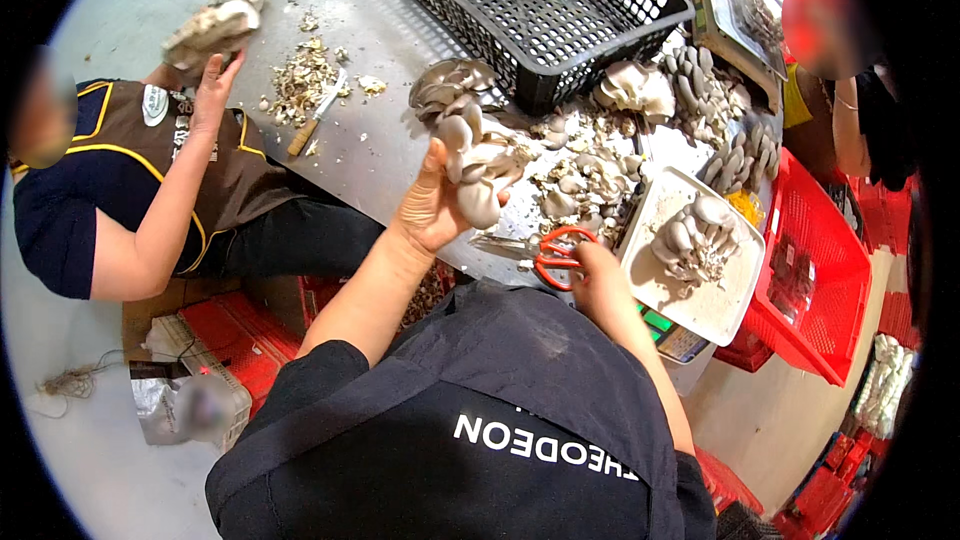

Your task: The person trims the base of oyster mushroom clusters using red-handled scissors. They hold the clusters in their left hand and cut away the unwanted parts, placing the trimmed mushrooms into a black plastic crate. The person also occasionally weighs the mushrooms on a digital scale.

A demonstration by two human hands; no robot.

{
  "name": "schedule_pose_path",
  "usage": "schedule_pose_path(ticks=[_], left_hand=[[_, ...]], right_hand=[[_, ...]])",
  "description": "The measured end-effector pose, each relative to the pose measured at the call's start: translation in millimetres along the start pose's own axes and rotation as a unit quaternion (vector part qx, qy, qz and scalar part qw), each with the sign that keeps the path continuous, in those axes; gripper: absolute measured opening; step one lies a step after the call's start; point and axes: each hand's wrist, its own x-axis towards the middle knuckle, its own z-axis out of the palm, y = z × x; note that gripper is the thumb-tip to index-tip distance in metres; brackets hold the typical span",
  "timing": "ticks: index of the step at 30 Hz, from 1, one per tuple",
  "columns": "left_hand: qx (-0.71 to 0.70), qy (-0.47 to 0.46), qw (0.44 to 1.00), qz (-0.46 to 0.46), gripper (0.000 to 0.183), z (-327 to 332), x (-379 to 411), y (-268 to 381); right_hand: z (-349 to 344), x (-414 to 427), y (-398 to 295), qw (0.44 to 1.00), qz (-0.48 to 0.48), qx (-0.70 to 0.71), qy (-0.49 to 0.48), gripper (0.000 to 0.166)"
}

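Observation:
A cluster of grey oyster mushrooms [480, 165] rests in my left hand [431, 214], held just above the metal table [352, 157]. Red-handled scissors [559, 255] are in my right hand [600, 277], their blades pointing left below the cluster. Beyond lies a pile of mushroom pieces and trimmings [589, 180]. Right of my right hand, a white tray [645, 285] on a digital scale [682, 341] carries another oyster mushroom cluster [697, 240]. More clusters lie on the table: one [450, 82] behind the held cluster, others [701, 90] farther right.
A black plastic crate [555, 67] holding mushrooms stands at the back. A co-worker at left holds a mushroom cluster [214, 30] near a wooden-handled knife [319, 112] and trimmings [300, 82]. Another person is at right, beyond a second scale [739, 22]. A red basket [832, 300] stands right.

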Motion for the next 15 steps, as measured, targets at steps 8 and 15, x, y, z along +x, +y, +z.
schedule_pose_path(ticks=[8,15], left_hand=[[-0.149,0.002,0.986,-0.071,0.075,5,-11,1],[-0.191,0.088,0.974,-0.079,0.067,-1,-9,35]], right_hand=[[68,32,28,0.957,-0.098,-0.269,-0.045,0.009],[0,19,-2,0.999,-0.002,-0.033,-0.031,0.046]])
